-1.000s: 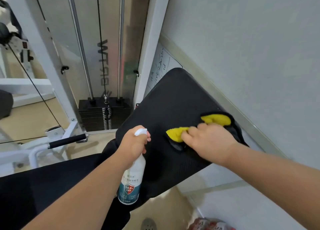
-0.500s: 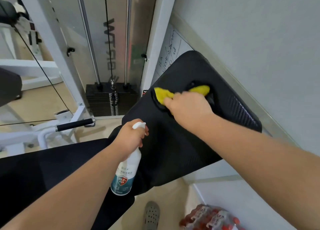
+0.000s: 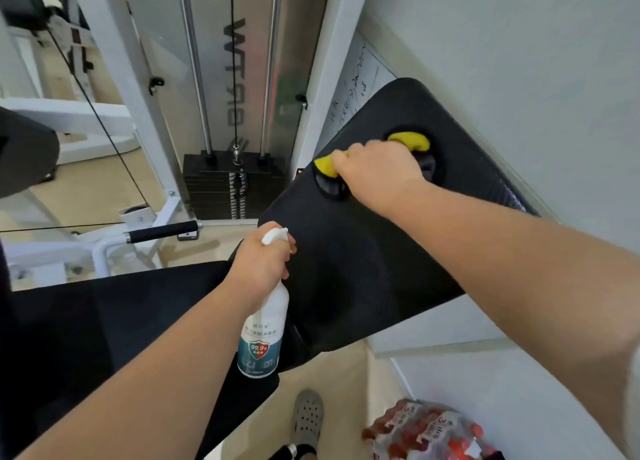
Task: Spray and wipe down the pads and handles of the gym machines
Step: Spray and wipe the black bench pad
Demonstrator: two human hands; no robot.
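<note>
A black textured back pad (image 3: 363, 251) tilts up toward the wall on the right. My right hand (image 3: 377, 175) presses a yellow and black cloth (image 3: 410, 142) flat against the pad's upper half. My left hand (image 3: 263, 262) grips the neck of a white spray bottle (image 3: 263, 335) with a blue label, hanging upright in front of the pad's lower left edge. A black seat pad (image 3: 114, 328) lies below my left forearm.
A white machine frame with a black weight stack (image 3: 232, 186) and steel guide rods stands behind the pad. A black-gripped handle (image 3: 162, 232) sticks out at the left. A pack of red-capped bottles (image 3: 429, 432) and a grey shoe (image 3: 308, 418) are on the floor.
My right hand has slid the cloth from the pad's lower right up to its upper part. The left hand has stayed put with the bottle.
</note>
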